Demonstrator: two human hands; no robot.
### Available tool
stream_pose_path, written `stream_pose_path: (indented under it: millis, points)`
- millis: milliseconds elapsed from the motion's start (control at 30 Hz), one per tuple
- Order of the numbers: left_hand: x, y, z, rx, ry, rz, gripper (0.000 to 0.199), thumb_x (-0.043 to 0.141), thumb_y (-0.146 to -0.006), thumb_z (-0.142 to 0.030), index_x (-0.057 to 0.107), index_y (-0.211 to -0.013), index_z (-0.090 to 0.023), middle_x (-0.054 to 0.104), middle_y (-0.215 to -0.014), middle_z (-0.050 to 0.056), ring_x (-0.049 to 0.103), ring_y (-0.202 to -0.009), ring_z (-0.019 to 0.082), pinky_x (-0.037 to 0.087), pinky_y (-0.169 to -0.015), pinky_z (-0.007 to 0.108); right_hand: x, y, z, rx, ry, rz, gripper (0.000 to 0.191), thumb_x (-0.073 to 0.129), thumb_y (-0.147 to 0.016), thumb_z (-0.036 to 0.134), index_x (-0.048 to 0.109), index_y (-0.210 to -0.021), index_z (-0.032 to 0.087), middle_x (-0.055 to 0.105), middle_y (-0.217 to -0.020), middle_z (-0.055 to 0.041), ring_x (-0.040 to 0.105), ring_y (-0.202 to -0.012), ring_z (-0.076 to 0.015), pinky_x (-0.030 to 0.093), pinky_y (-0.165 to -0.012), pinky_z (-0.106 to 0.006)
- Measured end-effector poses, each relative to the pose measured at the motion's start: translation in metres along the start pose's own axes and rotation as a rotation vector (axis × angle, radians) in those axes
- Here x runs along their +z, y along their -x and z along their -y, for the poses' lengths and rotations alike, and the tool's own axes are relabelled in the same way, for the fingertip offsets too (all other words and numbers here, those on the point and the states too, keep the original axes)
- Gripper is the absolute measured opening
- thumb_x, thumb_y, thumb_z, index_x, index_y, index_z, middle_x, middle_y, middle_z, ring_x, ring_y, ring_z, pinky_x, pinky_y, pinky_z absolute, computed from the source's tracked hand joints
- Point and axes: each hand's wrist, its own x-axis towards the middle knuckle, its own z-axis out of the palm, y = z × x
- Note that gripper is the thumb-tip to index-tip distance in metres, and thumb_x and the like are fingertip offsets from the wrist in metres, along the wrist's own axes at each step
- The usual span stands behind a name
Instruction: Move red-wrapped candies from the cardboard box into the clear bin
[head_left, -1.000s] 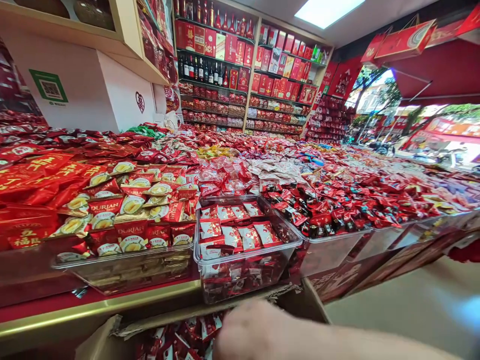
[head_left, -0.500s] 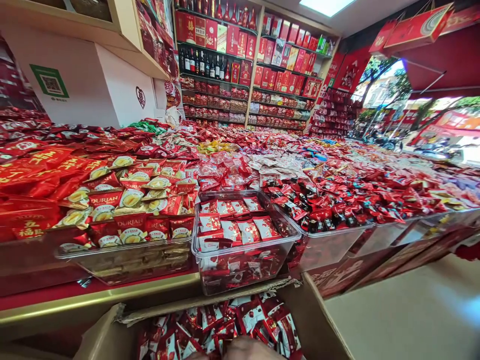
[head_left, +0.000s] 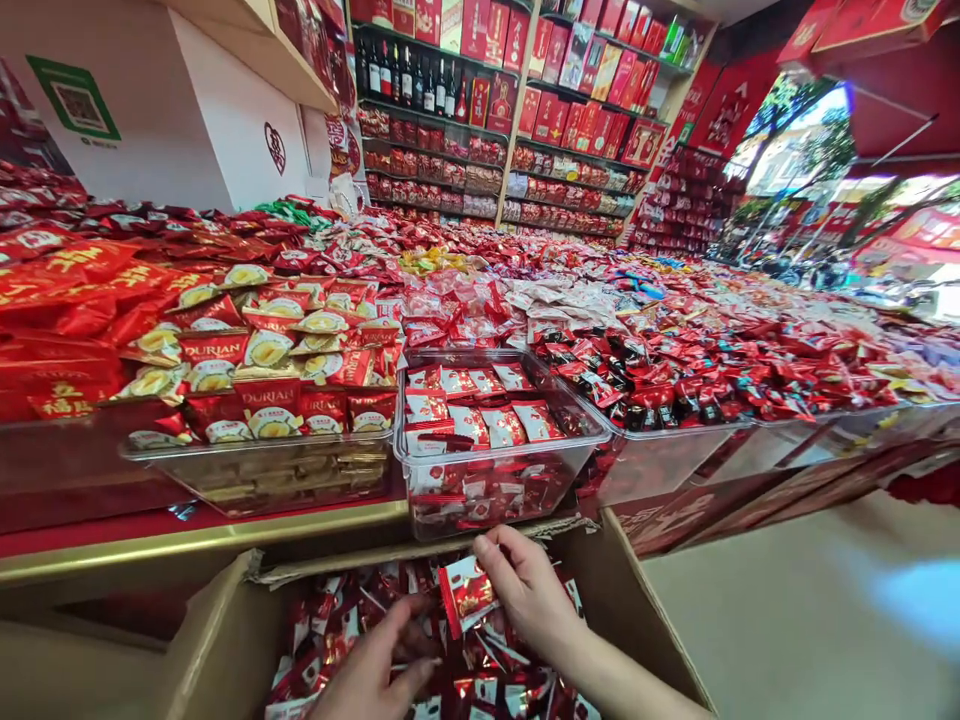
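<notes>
My right hand (head_left: 531, 590) pinches a small red and white candy packet (head_left: 466, 594) by its edge, above the open cardboard box (head_left: 651, 610). Lower and to the left, my left hand (head_left: 379, 660) is open, thumb and fingers apart, among the loose packets (head_left: 330, 610) in the box. Some of its fingertips are hidden between them. Just behind the box stands a clear plastic bin (head_left: 510, 455) with similar red and white packets laid in rows.
Left of that bin sits another with durian packets (head_left: 270, 410). On the right, a bin holds red and black sweets (head_left: 652, 400). Heaped sweets stretch back to shelves of bottles (head_left: 405, 75) and red boxes. Floor (head_left: 787, 610) shows at the lower right.
My hands have come up out of the packets into fuller view. The right one now holds a packet raised above the box. The camera view has tilted down.
</notes>
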Motion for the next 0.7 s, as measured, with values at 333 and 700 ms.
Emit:
stream_pose_path:
  millis: [333, 700]
  points:
    - [0.016, 0.007, -0.035, 0.116, -0.101, -0.051, 0.035, 0.048, -0.076, -0.051, 0.051, -0.059, -0.020, 0.041, -0.054, -0.006, 0.039, -0.055, 0.012, 0.034, -0.053, 0.021, 0.021, 0.004, -0.009, -0.186, 0.213, 0.001, 0.039, 0.033, -0.087, 0.047, 0.033, -0.060, 0.019, 0.031, -0.055, 0.0053, 0.029, -0.051, -0.0081, 0.026, -0.048, -0.022]
    - [0.019, 0.015, -0.038, -0.366, 0.724, 0.221, 0.055, 0.048, -0.065, -0.069, 0.063, -0.086, -0.021, 0.061, -0.056, 0.000, 0.056, -0.051, 0.015, 0.040, -0.052, 0.024, 0.010, 0.007, -0.012, -0.628, 0.419, 0.027, 0.031, 0.029, -0.090, 0.037, 0.044, -0.068, 0.019, 0.044, -0.052, 0.0028, 0.038, -0.045, -0.0084, 0.028, -0.045, -0.021]
